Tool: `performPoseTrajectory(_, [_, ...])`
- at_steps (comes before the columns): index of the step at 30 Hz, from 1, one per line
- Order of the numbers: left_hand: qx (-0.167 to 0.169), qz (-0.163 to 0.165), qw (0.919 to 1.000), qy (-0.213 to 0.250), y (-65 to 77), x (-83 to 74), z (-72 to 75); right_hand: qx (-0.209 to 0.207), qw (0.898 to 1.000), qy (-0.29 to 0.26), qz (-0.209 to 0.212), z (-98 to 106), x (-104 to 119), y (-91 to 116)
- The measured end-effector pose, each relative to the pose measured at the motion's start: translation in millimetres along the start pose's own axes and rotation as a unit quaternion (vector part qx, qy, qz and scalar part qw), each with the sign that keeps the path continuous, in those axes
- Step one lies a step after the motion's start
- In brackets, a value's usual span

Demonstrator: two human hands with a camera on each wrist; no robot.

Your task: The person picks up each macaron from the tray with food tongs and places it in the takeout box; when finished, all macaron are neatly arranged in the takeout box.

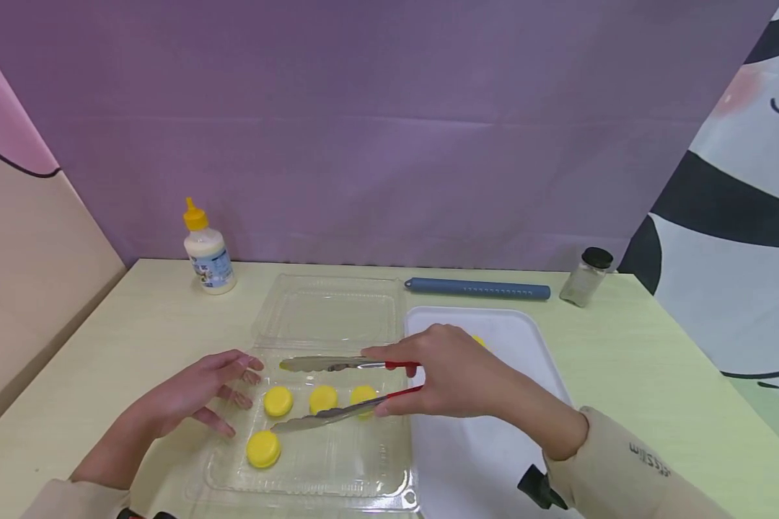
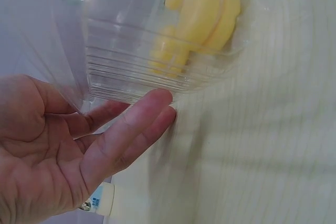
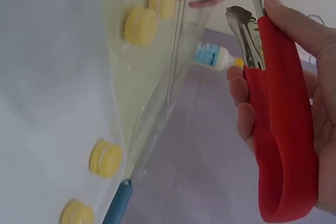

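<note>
My right hand (image 1: 457, 371) holds metal tongs with red handles (image 3: 286, 103), their arms spread apart with nothing between the tips. The tongs hover over an opened clear plastic container (image 1: 337, 468). Several yellow macarons (image 1: 262, 449) sit inside it, one partly covered by the lower tong arm. On the container's left side is my left hand (image 1: 191, 393), fingers loosely extended; in the left wrist view they lie along the outer wall. To the right stands a white tray (image 1: 480, 461), mostly behind my right arm. Two yellow macarons (image 3: 106, 159) on it show in the right wrist view.
A blue stick-like tool (image 1: 477, 288) lies behind the tray. At the back left stands a white bottle with a yellow nozzle (image 1: 210, 256). A small clear jar with a black lid (image 1: 584, 281) is at the back right. A purple backdrop (image 1: 389, 144) closes off the rear.
</note>
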State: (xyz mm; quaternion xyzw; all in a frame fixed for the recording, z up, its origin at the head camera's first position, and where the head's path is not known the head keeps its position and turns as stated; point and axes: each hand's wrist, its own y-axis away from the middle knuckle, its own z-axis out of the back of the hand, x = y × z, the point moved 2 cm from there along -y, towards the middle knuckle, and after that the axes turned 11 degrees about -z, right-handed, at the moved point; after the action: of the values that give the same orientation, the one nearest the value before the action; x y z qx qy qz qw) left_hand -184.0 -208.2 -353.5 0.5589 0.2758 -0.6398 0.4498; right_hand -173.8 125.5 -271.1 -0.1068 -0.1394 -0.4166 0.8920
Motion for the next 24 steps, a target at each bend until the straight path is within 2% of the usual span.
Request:
performPoseTrajectory(2, [-0.001, 0.000, 1.0000, -0.002, 0.2, -0.1, -0.1, -0.010, 1.000, -0.005, -0.010, 5.8, -6.5, 5.6])
performPoseTrajectory(12, [0.000, 0.003, 1.0000, -0.008, -0.7, -0.6, -0.1, -0.040, 0.992, -0.002, -0.120, 30.0, -40.9, 36.4])
performPoseTrajectory(24, [-0.001, 0.001, 0.9999, -0.013, 0.5, -2.1, -0.8, -0.076, 0.984, -0.001, -0.158, 49.1, -98.0, 79.0])
